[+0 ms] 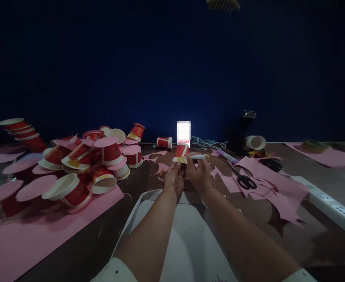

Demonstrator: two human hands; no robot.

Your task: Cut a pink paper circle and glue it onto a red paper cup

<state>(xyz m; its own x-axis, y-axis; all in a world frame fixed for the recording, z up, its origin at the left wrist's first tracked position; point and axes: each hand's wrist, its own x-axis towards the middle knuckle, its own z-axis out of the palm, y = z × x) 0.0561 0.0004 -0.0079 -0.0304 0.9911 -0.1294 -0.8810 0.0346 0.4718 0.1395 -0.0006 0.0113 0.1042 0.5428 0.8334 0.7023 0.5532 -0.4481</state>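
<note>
In front of me, my left hand (174, 179) is closed round the lower part of a red paper cup (180, 150) with a white rim and gold print. My right hand (200, 174) is beside it, with a white marker (198, 157) between thumb and fingers. The marker has an orange end pointing right, and its other end is at the cup's side. I cannot make out whether the tip touches the cup. A small brown cap-like piece (161, 173) lies left of my left hand.
Red cups with pink paper discs (106, 142) crowd the left, near stacked cups (22, 133). On the right are scissors (247, 181), cut pink paper (278, 188), a glue stick (227, 156), a dark bottle (243, 131) and a power strip (326, 201). A bright, blurred-out rectangle (184, 131) stands behind.
</note>
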